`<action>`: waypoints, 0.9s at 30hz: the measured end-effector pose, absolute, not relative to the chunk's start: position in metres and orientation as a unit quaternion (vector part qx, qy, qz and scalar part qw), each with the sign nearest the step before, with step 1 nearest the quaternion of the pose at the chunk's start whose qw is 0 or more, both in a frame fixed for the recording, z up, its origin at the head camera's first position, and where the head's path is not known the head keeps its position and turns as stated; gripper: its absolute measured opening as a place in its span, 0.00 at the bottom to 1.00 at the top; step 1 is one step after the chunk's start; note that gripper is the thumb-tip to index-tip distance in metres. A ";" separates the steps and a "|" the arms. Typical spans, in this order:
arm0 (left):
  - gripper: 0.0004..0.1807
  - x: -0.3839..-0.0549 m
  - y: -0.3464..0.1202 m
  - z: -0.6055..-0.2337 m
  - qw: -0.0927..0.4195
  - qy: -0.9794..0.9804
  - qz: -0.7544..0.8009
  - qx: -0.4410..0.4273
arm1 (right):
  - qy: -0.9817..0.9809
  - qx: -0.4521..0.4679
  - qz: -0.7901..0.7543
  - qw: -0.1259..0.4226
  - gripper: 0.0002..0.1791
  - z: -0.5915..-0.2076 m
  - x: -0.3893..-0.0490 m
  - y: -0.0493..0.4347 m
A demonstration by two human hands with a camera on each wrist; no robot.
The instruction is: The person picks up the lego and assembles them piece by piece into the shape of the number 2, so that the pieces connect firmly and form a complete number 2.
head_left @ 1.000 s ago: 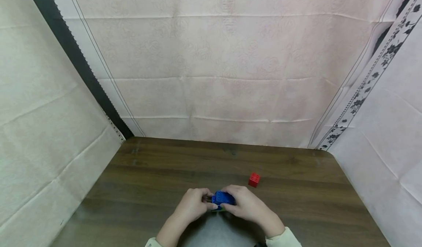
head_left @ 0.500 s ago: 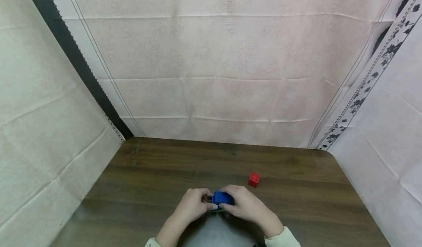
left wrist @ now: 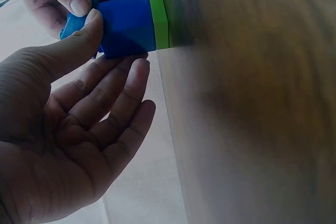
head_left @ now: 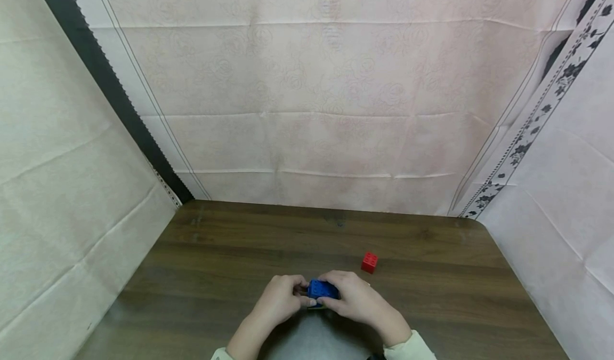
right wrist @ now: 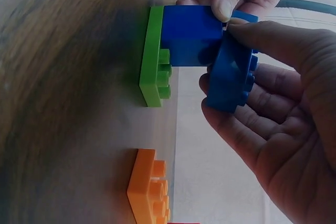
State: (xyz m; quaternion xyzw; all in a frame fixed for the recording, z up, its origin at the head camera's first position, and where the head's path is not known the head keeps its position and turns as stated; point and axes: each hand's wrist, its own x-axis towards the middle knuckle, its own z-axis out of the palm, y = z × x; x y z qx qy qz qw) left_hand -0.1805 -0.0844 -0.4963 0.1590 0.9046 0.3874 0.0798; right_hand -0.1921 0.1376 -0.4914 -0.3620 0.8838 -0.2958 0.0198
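Observation:
On the table, a flat green brick [right wrist: 151,72] lies with a taller blue block [right wrist: 189,35] upright on one end, its other studs bare. A second blue brick [right wrist: 231,72] sits aslant across the top of that block. My right hand [head_left: 352,296] pinches this upper brick between thumb and fingers. My left hand [head_left: 280,298] holds the blue block from the other side, thumb [left wrist: 84,38] near its top edge and fingers behind it. Both thumbs come close together where the two blue pieces meet. In the head view the hands hide most of the green brick.
A red brick [head_left: 369,262] stands on the wooden table [head_left: 230,242] beyond the right hand. Nearer that hand lies an orange studded brick [right wrist: 144,187], almost fully hidden in the head view. Pale cloth [head_left: 307,82] hangs behind the table and along both sides.
My right hand has shifted slightly left, and the upper blue brick has turned a little with it. My left hand and the red brick stay in place.

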 end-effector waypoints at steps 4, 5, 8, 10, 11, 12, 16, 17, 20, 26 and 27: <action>0.11 -0.181 -0.084 -0.498 0.073 0.902 0.393 0.162 | 0.884 -0.364 -0.292 0.025 0.18 -0.491 -0.192 0.136; 0.11 -0.181 -0.084 -0.498 0.071 0.902 0.394 0.163 | 0.884 -0.364 -0.291 0.028 0.18 -0.491 -0.192 0.136; 0.10 -0.182 -0.084 -0.498 0.067 0.902 0.392 0.167 | 0.888 -0.359 -0.286 0.035 0.18 -0.489 -0.192 0.135; 0.10 -0.182 -0.085 -0.498 0.065 0.903 0.391 0.167 | 0.891 -0.355 -0.281 0.039 0.18 -0.488 -0.192 0.134; 0.10 -0.182 -0.085 -0.498 0.065 0.903 0.390 0.167 | 0.892 -0.353 -0.279 0.042 0.18 -0.487 -0.192 0.134; 0.10 -0.183 -0.085 -0.499 0.065 0.903 0.390 0.167 | 0.893 -0.352 -0.277 0.043 0.18 -0.487 -0.192 0.133; 0.10 -0.183 -0.086 -0.499 0.069 0.900 0.396 0.170 | 0.896 -0.343 -0.275 0.057 0.18 -0.483 -0.192 0.131; 0.10 -0.183 -0.086 -0.499 0.070 0.899 0.397 0.171 | 0.897 -0.341 -0.274 0.061 0.18 -0.482 -0.192 0.131; 0.10 -0.184 -0.086 -0.500 0.069 0.898 0.398 0.173 | 0.900 -0.335 -0.267 0.075 0.18 -0.479 -0.193 0.129; 0.09 -0.185 -0.086 -0.500 0.071 0.902 0.391 0.170 | 0.905 -0.330 -0.256 0.084 0.17 -0.475 -0.193 0.126; 0.08 -0.185 -0.086 -0.500 0.071 0.902 0.390 0.170 | 0.905 -0.331 -0.255 0.083 0.16 -0.475 -0.193 0.126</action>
